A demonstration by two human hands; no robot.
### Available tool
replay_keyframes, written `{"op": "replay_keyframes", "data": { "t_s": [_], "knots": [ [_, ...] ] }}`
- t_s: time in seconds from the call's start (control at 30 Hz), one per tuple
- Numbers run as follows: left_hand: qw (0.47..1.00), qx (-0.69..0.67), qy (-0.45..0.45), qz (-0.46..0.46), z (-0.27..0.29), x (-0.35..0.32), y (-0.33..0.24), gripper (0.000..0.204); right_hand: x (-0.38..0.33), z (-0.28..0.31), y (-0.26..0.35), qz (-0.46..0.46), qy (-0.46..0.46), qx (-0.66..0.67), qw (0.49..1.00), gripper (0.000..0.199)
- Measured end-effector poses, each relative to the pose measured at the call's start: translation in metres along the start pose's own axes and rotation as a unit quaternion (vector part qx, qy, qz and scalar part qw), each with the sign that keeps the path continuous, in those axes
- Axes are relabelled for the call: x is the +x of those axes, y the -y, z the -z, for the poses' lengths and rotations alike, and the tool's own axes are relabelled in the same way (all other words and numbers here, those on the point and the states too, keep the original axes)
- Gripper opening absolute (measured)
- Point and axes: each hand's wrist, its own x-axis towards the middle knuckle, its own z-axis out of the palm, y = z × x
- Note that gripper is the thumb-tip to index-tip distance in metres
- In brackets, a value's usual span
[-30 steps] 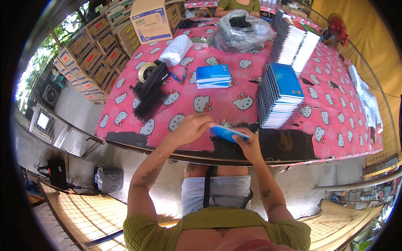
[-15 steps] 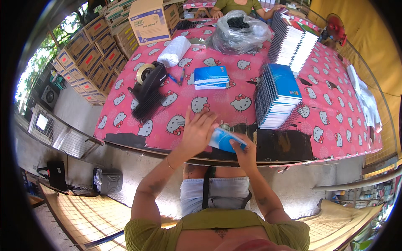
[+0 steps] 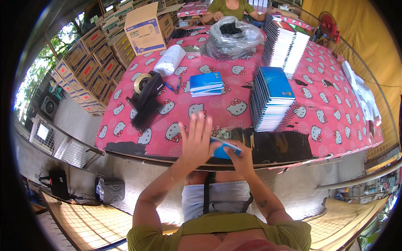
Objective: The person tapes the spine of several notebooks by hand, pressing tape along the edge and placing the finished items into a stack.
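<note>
Blue, a thin notebook (image 3: 223,148) sits at the near edge of the pink patterned bench (image 3: 335,104), just in front of the tall stack of spiral notebooks (image 3: 270,97). Right hand (image 3: 240,155) has its grip clamped on that notebook. Left hand (image 3: 196,140) lies flat against it, fingers spread apart, gripping nothing.

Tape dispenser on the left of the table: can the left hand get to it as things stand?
Probably yes. The left hand is raised with fingers spread, holding nothing, while the right hand holds the blue notebook. Between the left hand and the tape dispenser lies only tablecloth and a black comb binding.
</note>
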Motion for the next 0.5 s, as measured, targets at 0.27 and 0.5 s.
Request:
{"op": "replay_keyframes", "data": {
  "t_s": [0.27,0.5],
  "knots": [
    [0.999,-0.016,-0.012,-0.042,-0.002,-0.005,-0.005,0.085,-0.002,0.001,0.007,-0.004,0.043,0.010,0.999,0.027],
    [0.994,-0.033,-0.024,-0.097,-0.033,-0.048,-0.019,0.080,-0.004,0.006,0.010,-0.074,0.056,0.021,0.995,0.028]
  ]
}}
